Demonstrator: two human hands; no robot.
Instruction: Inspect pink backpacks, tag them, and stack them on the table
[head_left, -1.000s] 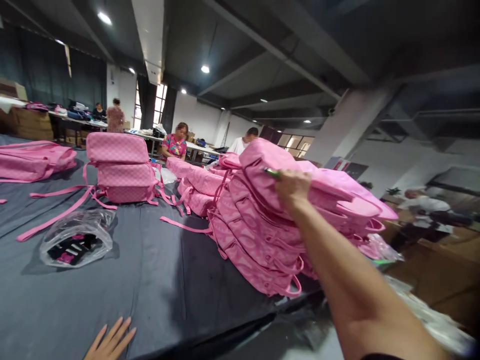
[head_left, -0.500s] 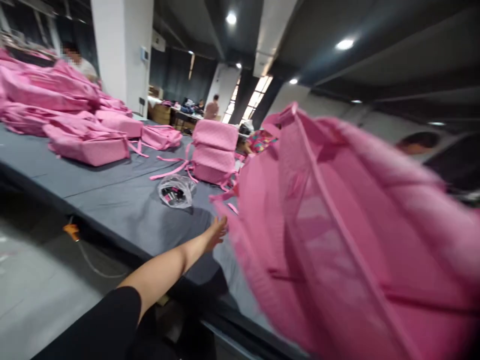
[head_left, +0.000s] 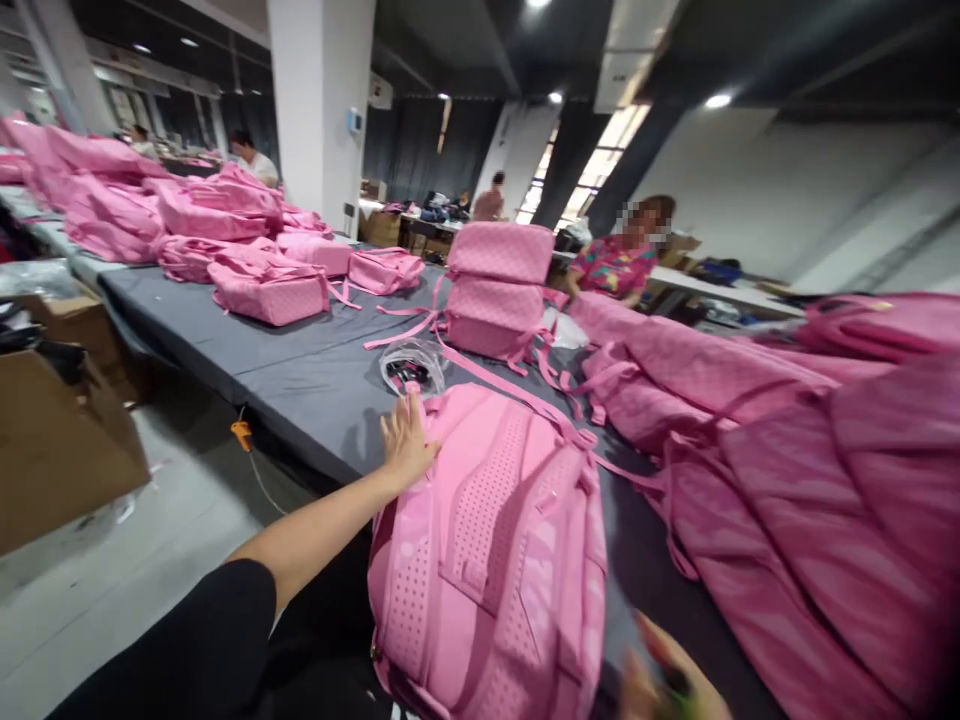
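The pink backpack [head_left: 484, 560] lies strap side up at the grey counter's [head_left: 300, 380] near edge, the left hand [head_left: 407, 442] spread open against its upper left side. Just beside its lower right is the blurred right hand [head_left: 664, 680] with a green object [head_left: 678, 686], its grip impossible to tell. Beyond the backpack sits a checked pack [head_left: 496, 312]; to its right, stacked packs [head_left: 795, 500] include one bearing a yellow mark [head_left: 879, 306] too small to read.

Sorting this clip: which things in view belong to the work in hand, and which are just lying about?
Work in hand:
- pink backpack, touched by the left hand
- blurred green object in the right hand
- probably the stacked pink backpacks

Apparently lying about:
- open cardboard box
- hanging orange object
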